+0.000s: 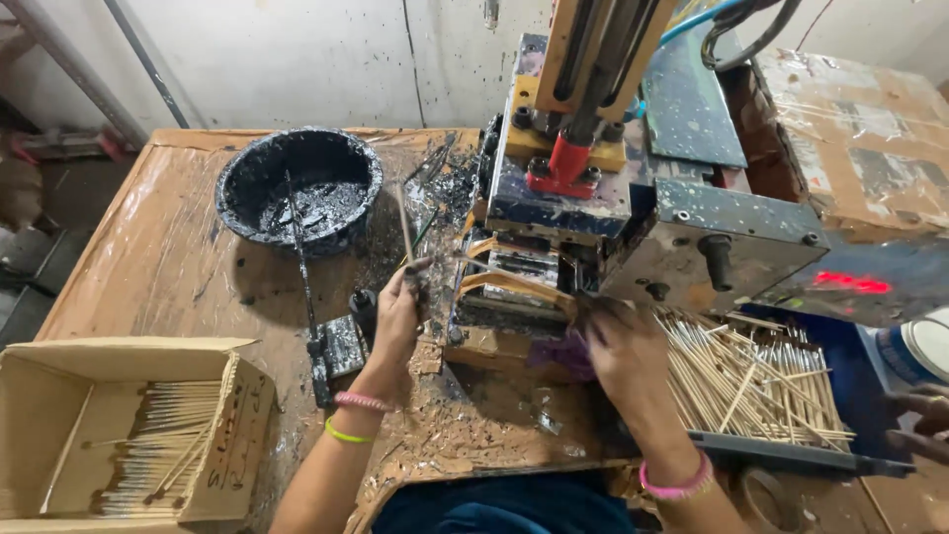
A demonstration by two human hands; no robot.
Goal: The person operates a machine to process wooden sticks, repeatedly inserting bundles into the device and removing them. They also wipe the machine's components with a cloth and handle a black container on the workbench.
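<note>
Brown open carton (59, 396) of sticks sits beside left hand (397, 314).

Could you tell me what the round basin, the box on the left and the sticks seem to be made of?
Basin: likely metal or enamel, its curved rim crusted with black paste. Box: brown corrugated cardboard, with folded flaps. Sticks: pale, thin, straight, probably bamboo or wood; the left hand pinches one.
</note>
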